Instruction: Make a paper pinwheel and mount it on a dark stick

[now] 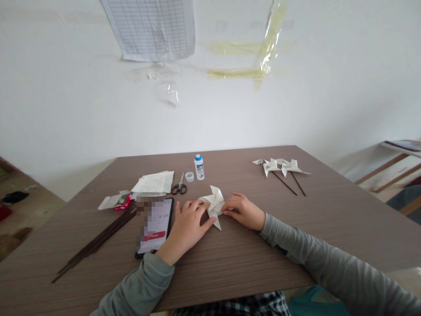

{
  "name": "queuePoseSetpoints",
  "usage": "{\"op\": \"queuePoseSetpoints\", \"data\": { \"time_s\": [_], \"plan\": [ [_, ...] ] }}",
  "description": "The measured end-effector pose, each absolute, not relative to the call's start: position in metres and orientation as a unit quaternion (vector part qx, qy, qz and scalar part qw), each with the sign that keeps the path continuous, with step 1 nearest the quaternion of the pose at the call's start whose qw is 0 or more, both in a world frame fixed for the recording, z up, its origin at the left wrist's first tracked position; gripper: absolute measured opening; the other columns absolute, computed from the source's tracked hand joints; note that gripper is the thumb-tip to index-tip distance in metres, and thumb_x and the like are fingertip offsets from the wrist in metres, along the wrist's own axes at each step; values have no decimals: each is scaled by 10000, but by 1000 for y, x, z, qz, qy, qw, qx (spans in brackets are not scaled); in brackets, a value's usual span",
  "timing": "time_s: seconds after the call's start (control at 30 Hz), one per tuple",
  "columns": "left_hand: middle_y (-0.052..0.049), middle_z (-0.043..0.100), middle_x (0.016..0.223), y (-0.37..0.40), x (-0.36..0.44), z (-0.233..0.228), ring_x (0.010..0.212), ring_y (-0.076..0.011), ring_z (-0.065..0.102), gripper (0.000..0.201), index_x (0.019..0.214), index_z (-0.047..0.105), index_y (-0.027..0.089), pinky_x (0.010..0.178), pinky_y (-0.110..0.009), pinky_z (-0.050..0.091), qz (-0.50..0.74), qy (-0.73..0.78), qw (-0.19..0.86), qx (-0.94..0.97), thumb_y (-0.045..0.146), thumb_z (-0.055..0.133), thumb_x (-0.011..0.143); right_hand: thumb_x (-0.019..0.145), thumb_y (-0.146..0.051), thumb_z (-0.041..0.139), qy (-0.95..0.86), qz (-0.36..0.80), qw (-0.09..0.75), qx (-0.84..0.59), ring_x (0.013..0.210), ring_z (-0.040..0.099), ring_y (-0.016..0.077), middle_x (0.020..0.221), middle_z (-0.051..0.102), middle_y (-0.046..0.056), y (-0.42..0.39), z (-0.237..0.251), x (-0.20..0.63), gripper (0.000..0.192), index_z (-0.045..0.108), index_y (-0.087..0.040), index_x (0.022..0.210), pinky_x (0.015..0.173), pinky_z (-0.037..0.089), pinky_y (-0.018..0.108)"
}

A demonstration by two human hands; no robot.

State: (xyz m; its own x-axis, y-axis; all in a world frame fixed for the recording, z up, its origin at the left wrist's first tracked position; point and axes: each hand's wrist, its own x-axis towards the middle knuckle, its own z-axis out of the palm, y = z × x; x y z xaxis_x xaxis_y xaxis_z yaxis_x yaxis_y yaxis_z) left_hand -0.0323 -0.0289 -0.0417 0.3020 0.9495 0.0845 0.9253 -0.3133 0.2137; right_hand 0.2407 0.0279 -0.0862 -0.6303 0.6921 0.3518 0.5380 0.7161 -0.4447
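Observation:
A paper pinwheel (215, 203) made of printed paper lies on the table in front of me, its pointed blades spread out. My left hand (189, 226) holds it from the left, fingertips on its upper left part and thumb at the lower blade. From the other side, the thumb and fingers of my right hand (242, 211) pinch its right edge. Whatever may be under the right fingertips is hidden. Just beyond the pinwheel stand a small white glue bottle (199, 168) with a blue top and a round clear cap (189, 177).
Scissors (179, 188), stacked paper sheets (154, 183), a small red box (123, 200), dark thin sticks (95, 239) and a phone (154, 230) lie on the left. Two finished-looking pinwheels (290, 166) on sticks rest at the back right of the table (329, 228). A wall rises behind.

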Motion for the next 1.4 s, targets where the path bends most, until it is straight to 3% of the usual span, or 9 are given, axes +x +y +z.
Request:
{"op": "queuePoseSetpoints", "data": {
  "time_s": [0.17,0.3,0.43,0.53,0.8,1.07,1.23,1.4],
  "plan": [
    [-136,833,1629,-30,-28,-40,1577,-476,710,413,1535,878,296,1474,-859,407,103,587,65,800,387,838,1134,1194,-212,768,-863,145,295,-383,1063,931,270,1145,975,56,30,-91,238,186,935,-288,1227,1324,616,550],
    [-150,827,1648,-32,-22,-35,1620,-477,704,433,1534,874,285,1499,-862,387,99,590,73,798,344,862,1105,1149,-189,810,-828,151,322,-434,1028,927,273,1076,957,39,29,-94,232,215,900,-271,1327,1352,601,603],
    [-162,823,1668,-33,-18,-32,1640,-463,699,443,1559,848,265,1516,-886,334,88,592,78,797,320,829,1120,1141,-163,818,-828,125,311,-448,1020,918,274,1064,950,31,25,-95,227,144,887,-260,1222,1409,530,663],
    [-151,823,1678,-33,-17,-30,1643,-460,697,466,1581,830,289,1514,-894,327,87,594,78,796,315,822,1116,1171,-168,786,-843,85,297,-441,1025,900,278,1110,956,45,22,-95,226,168,910,-280,1155,1422,496,656],
    [-142,816,1697,-32,-18,-32,1649,-472,684,547,1645,796,332,1507,-913,311,95,591,83,797,325,823,1099,1223,-199,723,-850,60,275,-445,1127,887,310,1189,958,72,21,-93,226,242,938,-308,1199,1424,477,672],
    [-143,816,1693,-33,-18,-30,1646,-487,687,580,1668,799,335,1505,-909,324,97,593,85,795,347,840,1089,1209,-213,760,-855,41,272,-439,1104,880,301,1151,942,67,21,-95,225,205,941,-302,1175,1419,486,671],
    [-161,815,1686,-34,-17,-26,1639,-483,692,569,1675,801,297,1510,-893,317,80,592,82,798,338,813,1108,1163,-251,803,-861,37,270,-430,1126,873,313,1176,931,87,18,-95,226,180,954,-295,1250,1421,486,696],
    [-149,821,1652,-33,-19,-30,1606,-485,694,565,1661,817,338,1493,-887,343,89,589,76,799,383,833,1097,1137,-250,800,-869,31,272,-413,1093,862,296,1160,909,73,17,-95,228,224,950,-298,1297,1414,490,717]
  ]
}}
